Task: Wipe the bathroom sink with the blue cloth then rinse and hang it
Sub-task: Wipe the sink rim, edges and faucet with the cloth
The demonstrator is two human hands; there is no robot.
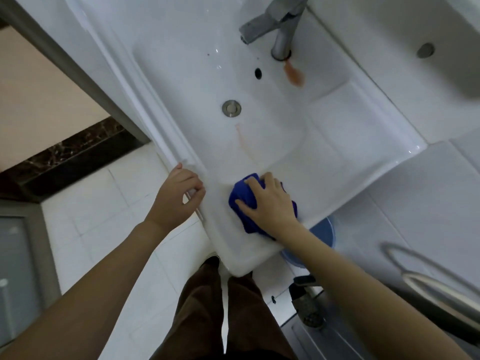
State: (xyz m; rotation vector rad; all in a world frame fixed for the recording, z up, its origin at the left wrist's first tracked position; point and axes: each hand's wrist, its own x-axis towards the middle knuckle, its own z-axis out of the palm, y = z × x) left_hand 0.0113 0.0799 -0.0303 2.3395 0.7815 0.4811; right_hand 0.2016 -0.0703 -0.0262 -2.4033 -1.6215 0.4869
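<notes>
R hand (270, 203) lies flat on the blue cloth (244, 201), fingers spread and pressing it down on the white sink's near rim (231, 240), lower centre of the frame. Cloth is bunched under the palm, w/ folds showing left of the fingers and a bit past the wrist on the right. L hand (176, 196) sits just left of it at the sink's front edge, fingers loosely curled, holding nothing; thumb and fingertips touch or nearly touch the rim, can't tell which.

Sink basin runs diagonally up thru the centre. Round metal drain plug (231, 108) sits mid-basin, dark overflow hole (258, 73) above it. Grey metal faucet (278, 27) at top centre, spout pointing left. Orange-brown stain (294, 75) trails down from the faucet base; a fainter pinkish streak (241, 141) runs below the drain.

Blue bucket (322, 235) peeks out under the sink, right of the R forearm. Brown trousers (207, 307) fill the bottom centre, over white floor tiles (117, 203). Curved metal bar (415, 266) at lower right, blurred. Dark marble threshold (70, 154) at left.
</notes>
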